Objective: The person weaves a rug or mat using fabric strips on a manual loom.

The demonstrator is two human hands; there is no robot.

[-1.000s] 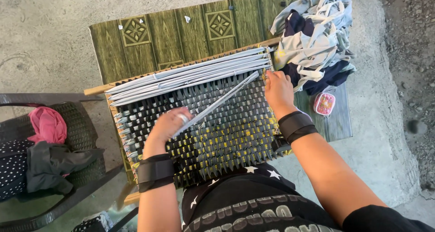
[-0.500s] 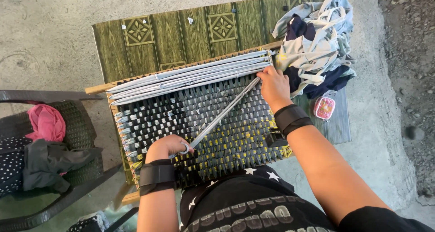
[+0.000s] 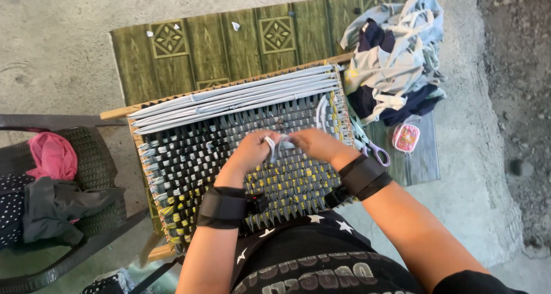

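Two hands meet over the middle of the weaving frame (image 3: pixel 172 173). Left hand (image 3: pixel 252 150) and right hand (image 3: pixel 313 144) both pinch one pale cloth strip (image 3: pixel 275 147), which loops up toward 1 o'clock. Most of the mat (image 3: pixel 195 167) looks woven in dark, grey and yellow. At 12 o'clock a band of plain grey strips (image 3: pixel 229 101) is not crossed yet. Scissors (image 3: pixel 373 151) lie at 3 o'clock, below a pile of cloth (image 3: pixel 396 70).

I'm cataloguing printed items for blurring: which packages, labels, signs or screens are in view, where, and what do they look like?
Small pink pouch-like package: on the green table right of the weaving frame, squarish, pink with speckles.
Printed black garment: on the person, bottom centre, pale lettering and white stars.
No signs or screens.
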